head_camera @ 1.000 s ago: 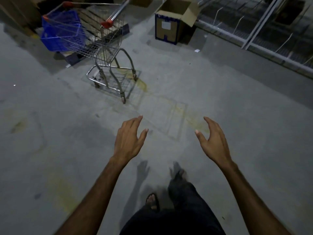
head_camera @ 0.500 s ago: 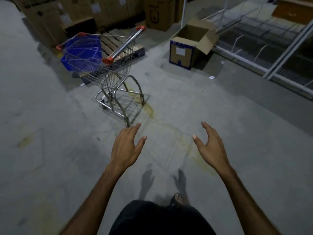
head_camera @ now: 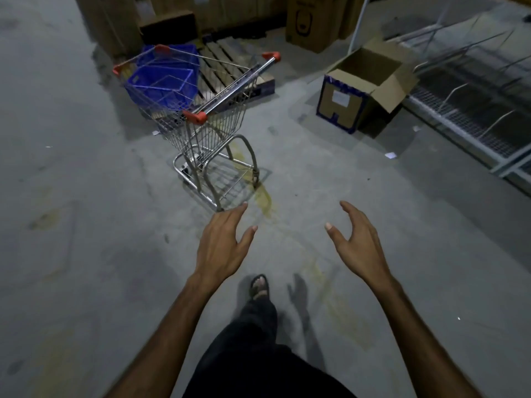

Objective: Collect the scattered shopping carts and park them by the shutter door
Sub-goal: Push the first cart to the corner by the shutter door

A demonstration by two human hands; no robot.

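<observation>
Right, both arms are out in front over the grey concrete floor (head_camera: 86,254), and neither hand has anything in it. The left hand (head_camera: 222,245) is spread wide, fingers straight and pointing forward, thumb splayed off to the side, palm down. The right hand (head_camera: 359,248) mirrors it, wide too, fingers loosely bent, thumb reaching inward towards the left one. There's clear floor between the two hands.

Just ahead of the left fingertips stands the shopping cart (head_camera: 207,122), a wire one on a chrome frame, upright on its wheels. Its handle bar (head_camera: 238,84) runs diagonally, red caps at both ends, the nearer cap sitting at the basket's closest corner. The hands are near the cart's lower frame in the picture but not touching it, and well short of the handle.

Behind the cart sit blue plastic baskets (head_camera: 163,81), seen through the wire; whether they're inside the cart or just beyond it I can't tell. A wooden pallet (head_camera: 218,61) lies flat past them. To the right, an open cardboard box (head_camera: 362,90) stands on the floor with its flaps up, well apart from the cart. More closed cartons (head_camera: 313,21) line the back. Metal shelving (head_camera: 471,104) lies flat along the far right.

Down below, one foot in a sandal (head_camera: 259,287) is stepping forward, dark trousers above it. A yellowish stain (head_camera: 264,201) streaks the floor from under the cart towards the hands
</observation>
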